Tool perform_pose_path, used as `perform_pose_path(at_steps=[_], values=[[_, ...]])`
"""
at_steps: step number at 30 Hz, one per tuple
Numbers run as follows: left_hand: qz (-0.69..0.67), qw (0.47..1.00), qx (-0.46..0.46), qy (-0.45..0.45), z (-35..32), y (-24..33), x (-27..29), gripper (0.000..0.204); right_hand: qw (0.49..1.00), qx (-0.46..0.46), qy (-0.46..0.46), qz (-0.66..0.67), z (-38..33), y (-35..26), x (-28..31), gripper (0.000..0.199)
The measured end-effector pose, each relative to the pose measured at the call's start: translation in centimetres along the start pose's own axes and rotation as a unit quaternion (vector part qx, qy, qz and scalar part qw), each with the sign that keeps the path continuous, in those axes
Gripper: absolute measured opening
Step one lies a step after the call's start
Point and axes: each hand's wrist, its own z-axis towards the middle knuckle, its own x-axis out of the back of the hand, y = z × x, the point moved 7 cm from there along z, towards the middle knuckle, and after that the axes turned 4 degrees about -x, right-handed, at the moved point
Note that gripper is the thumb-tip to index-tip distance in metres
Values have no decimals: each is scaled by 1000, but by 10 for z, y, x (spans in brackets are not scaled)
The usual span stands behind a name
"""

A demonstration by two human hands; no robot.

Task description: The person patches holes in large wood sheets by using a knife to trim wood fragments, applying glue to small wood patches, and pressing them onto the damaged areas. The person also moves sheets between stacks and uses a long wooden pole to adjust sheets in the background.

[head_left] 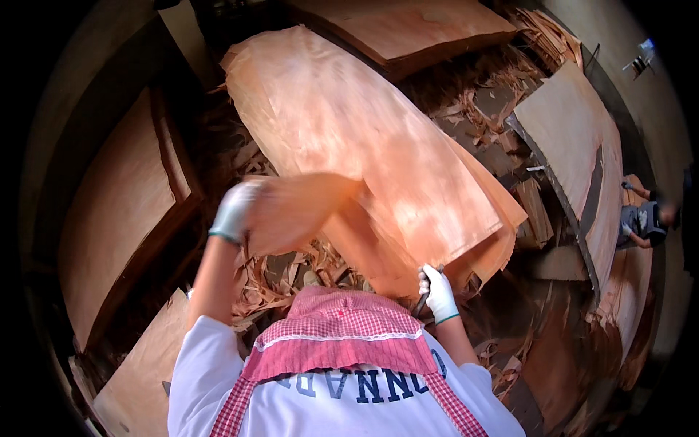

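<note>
A stack of large reddish-brown wood veneer sheets (364, 138) lies across the middle, its near end fanned out. My left hand (237, 211), in a white glove with a green cuff, is closed on the edge of a veneer piece (302, 207). That piece is lifted and folds over toward the left, smeared by motion. At the stack's near edge is my gloved right hand (439, 293), closed around a slim dark tool (420, 304). Most of that tool is hidden, so its kind cannot be told.
Veneer stacks stand at the left (120, 218), far side (408, 29) and right (575, 138). Torn veneer scraps (251, 288) litter the floor around the middle stack. Another person (641, 218) stands beyond the right stack. A veneer sheet (142, 371) lies at lower left.
</note>
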Motion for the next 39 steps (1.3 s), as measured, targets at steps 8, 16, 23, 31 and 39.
perform_pose_path(at_steps=[8,16,23,31,39], values=[[-49,840,-119,527,-275,112,591,26,999,-31,-1,-24,23,40,20,16],[-194,860,-236,409,-257,60,539,43,995,-68,71,-20,-1,40,64,18],[480,711,-113,501,-328,74,645,43,949,-98,206,-215,-9,56,157,26],[-129,865,-192,444,-325,18,683,36,619,-309,-17,-722,-11,23,197,21],[-95,907,-151,381,-263,43,633,37,700,441,194,-527,133,-226,-225,64]])
